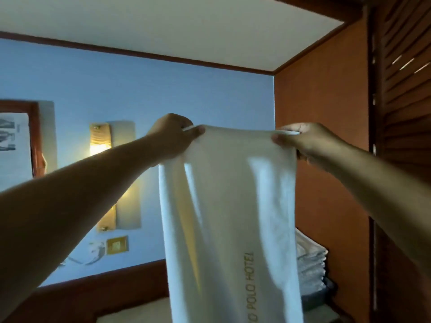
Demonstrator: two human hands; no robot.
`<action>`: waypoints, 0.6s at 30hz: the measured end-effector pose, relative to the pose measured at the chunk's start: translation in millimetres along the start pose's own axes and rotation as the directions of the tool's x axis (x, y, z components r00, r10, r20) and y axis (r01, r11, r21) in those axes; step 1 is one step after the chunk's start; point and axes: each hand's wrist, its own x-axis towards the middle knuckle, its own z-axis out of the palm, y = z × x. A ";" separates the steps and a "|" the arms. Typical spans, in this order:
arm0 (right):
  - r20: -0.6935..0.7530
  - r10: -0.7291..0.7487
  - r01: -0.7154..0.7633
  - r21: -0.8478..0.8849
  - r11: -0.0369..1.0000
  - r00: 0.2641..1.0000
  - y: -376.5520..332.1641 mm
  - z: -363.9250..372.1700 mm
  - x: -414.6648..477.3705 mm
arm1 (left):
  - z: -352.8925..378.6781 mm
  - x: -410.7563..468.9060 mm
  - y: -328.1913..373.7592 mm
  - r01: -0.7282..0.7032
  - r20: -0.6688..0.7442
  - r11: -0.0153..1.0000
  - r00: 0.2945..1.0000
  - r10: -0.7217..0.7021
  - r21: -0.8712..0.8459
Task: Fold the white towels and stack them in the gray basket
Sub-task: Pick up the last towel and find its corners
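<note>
White hotel towel (231,206) hangs at frame centre, held aloft by its top edge. Left hand (173,136) has its fingers pinched on the top left corner, and right hand (310,142) has its fingers pinched on the top right corner. Folded towels (311,264) sit stacked at lower right, in the partly hidden gray basket (326,294).

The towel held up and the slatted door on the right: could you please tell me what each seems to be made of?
The towel looks like soft white cloth, probably cotton terry: matte, hanging in folds, with gold lettering. The slatted door looks like dark brown wood with a sheen on the slats; solid or veneer, I cannot tell.
</note>
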 end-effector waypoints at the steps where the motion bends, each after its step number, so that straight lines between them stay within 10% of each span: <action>1: -0.012 0.040 -0.040 0.023 0.999 0.999 10.1 4.4 -3.0 | 8.5 -10.0 -6.5 0.002 0.014 1.000 1.000 -0.002 -0.015; 8: -0.005 0.275 -0.264 0.254 0.930 0.962 82.1 72.5 -47.3 | 86.2 -98.7 -45.0 0.061 0.268 0.979 0.964 -0.007 -0.194; 14: 0.343 0.022 0.115 -0.373 0.921 0.939 97.4 127.2 -99.3 | 108.3 -132.4 -66.5 -0.030 0.302 0.938 0.943 0.140 -0.344; 18: 0.221 -0.019 0.077 -0.258 0.963 0.975 98.3 139.1 -98.1 | 116.7 -143.9 -78.1 0.019 0.245 0.929 0.966 0.078 -0.370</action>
